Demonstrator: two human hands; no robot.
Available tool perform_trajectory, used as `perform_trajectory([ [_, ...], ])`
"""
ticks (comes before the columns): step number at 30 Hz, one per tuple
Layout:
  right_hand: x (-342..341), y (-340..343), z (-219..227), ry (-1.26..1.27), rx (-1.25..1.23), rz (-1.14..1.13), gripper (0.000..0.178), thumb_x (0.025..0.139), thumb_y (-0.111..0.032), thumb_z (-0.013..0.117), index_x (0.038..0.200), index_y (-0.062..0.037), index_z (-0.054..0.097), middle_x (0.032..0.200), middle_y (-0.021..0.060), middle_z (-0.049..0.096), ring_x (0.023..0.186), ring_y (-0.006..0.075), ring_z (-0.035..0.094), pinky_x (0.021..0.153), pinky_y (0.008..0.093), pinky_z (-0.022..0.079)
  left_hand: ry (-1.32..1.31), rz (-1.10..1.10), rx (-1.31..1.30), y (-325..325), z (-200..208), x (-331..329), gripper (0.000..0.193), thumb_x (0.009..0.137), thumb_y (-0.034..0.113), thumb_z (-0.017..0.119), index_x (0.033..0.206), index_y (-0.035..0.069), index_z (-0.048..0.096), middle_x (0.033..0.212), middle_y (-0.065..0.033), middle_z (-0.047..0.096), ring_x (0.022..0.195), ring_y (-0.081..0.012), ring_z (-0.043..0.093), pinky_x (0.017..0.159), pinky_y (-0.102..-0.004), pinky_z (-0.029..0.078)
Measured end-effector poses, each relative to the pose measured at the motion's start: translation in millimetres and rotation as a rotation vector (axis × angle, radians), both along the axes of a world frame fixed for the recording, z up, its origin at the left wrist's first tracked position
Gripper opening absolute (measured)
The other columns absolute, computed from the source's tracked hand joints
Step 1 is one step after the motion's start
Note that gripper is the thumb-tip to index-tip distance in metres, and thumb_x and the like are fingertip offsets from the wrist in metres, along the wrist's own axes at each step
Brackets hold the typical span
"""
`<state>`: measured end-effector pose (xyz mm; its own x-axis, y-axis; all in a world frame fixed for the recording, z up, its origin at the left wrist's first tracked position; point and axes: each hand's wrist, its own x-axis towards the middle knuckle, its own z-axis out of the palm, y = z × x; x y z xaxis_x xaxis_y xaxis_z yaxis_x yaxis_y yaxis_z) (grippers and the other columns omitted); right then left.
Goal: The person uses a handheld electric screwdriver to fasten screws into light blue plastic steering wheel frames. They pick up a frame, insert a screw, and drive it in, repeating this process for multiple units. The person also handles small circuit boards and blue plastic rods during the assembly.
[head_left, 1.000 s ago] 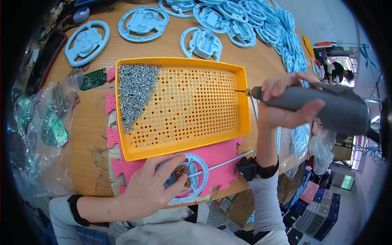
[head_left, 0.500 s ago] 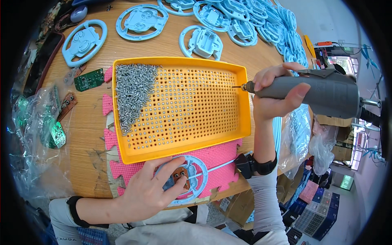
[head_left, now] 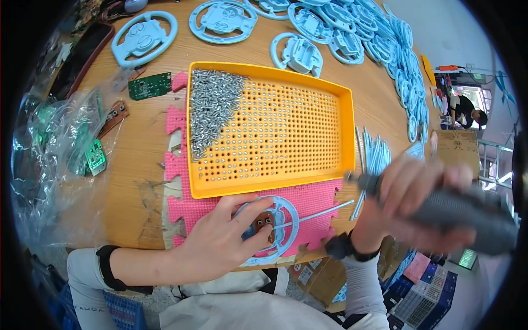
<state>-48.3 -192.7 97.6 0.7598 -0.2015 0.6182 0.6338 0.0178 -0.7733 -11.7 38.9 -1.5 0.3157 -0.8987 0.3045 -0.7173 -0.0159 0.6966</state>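
Observation:
My left hand presses a light blue toy steering wheel down on the pink foam mat. Its fingertips rest around a small brown circuit board seated inside the wheel. A thin blue stick runs from the wheel toward the right. Blurred by motion, my right hand is wrapped round a grey electric screwdriver, whose tip points left near the tray's lower right corner. Whether a screw sits on the tip cannot be made out.
A yellow tray of small holes holds a heap of silver screws at its left. Blue wheel shells lie behind it, piled at the right. Blue sticks, a green circuit board and a plastic bag flank it.
The screwdriver in my right hand has moved from the tray's right side toward me, down and right. My left hand stays on the wheel. The whole view has shifted.

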Motion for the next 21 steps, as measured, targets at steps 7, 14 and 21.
perform_trajectory([
  [7,-18,53,-14,0.044,-0.164,0.223,0.058,0.086,-0.052,0.060,0.104,-0.0012,0.036,0.057,0.0088,0.056,0.046,0.0206,0.057,0.044,0.0324,0.051,0.073,-0.045,-0.043,-2,-1,0,0.036,0.072,0.020,0.074,0.104,0.008,0.060,0.129,-0.0146,0.047,0.106,-0.0362,0.048,0.079,-0.0395,0.049],
  [14,-20,66,-23,0.083,-0.158,0.109,0.060,0.085,-0.052,0.061,0.104,-0.0002,0.037,0.058,0.0087,0.056,0.046,0.0215,0.057,0.043,0.0334,0.052,0.026,-0.030,-0.082,-1,3,4,0.017,0.076,0.011,0.064,0.090,0.002,0.063,0.123,-0.0172,0.047,0.107,-0.0330,0.047,0.077,-0.0334,0.053],
  [21,-16,67,-29,0.086,-0.106,0.196,0.063,0.079,-0.049,0.071,0.103,0.0034,0.045,0.065,0.0118,0.056,0.051,0.0243,0.056,0.047,0.0356,0.046,0.058,-0.014,-0.100,-3,0,1,0.017,0.077,0.014,0.064,0.089,0.001,0.063,0.121,-0.0174,0.048,0.105,-0.0328,0.049,0.077,-0.0343,0.053],
])
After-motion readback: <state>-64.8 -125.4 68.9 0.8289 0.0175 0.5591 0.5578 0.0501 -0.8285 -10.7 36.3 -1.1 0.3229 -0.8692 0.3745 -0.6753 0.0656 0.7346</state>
